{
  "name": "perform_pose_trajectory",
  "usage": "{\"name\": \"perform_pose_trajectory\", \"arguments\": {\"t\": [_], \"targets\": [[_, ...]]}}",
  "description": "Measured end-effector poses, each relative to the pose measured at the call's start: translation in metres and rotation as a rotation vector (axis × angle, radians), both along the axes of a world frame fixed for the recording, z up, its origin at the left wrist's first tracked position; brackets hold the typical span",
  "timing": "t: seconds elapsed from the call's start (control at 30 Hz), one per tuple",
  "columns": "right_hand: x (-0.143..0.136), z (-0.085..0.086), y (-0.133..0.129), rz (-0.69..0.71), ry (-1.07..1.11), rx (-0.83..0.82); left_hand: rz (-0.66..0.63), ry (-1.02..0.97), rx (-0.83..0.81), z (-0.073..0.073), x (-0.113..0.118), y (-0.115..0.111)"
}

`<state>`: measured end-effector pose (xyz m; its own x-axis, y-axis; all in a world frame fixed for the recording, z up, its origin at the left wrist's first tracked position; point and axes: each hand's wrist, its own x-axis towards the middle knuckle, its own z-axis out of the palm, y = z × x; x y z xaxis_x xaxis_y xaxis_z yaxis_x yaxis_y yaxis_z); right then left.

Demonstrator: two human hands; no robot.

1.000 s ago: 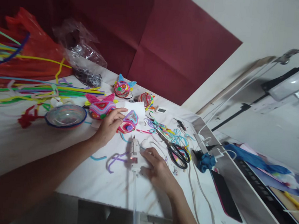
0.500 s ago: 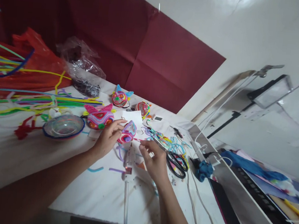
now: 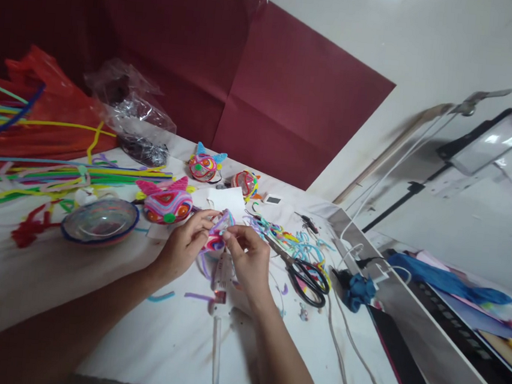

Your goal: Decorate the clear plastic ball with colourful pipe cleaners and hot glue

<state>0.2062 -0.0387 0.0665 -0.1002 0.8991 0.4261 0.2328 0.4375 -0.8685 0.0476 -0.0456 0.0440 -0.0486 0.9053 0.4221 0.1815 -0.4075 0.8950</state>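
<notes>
Hands meet at the middle of the frame over a small pipe-cleaner piece (image 3: 216,231), a pink, purple and red woven shape lifted just off the white tabletop (image 3: 48,280). The left hand (image 3: 184,244) grips it from the left, thumb and forefinger pressed on its upper edge; the right hand (image 3: 246,260) pinches its right side with curled fingers (image 3: 234,233), the fingertips of both hands nearly touching across it. Most of the piece is hidden between the hands, so how firmly it is held cannot be told.

Risks, as I judge them: a glue gun (image 3: 222,273) lies on the tabletop directly under the hands, just below the piece, its cord running toward the bottom edge. If its nozzle is hot, a lowered wrist or a dropped piece could touch it. The wrap looks loose, so a hard pinch may deform it or pull a strand free. Black-handled scissors (image 3: 306,275) rest just right of the right hand, amid a tangle of coloured offcuts (image 3: 288,237); an elbow sweep could catch them.

A finished pink figure (image 3: 167,201) sits just left of the left hand's fingertips, a clear bowl (image 3: 99,222) farther left.
</notes>
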Motion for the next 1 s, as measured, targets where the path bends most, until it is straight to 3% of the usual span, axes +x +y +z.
{"name": "perform_pose_trajectory", "arguments": {"t": [0.47, 1.0], "targets": [[-0.0012, -0.006, 0.0035, -0.003, 0.007, 0.006, 0.029, 0.061, -0.027, 0.0021, 0.0034, -0.0051], [-0.0069, -0.001, 0.0026, -0.01, 0.151, -0.181, 0.022, 0.105, -0.011, 0.003, 0.0049, -0.0079]]}}
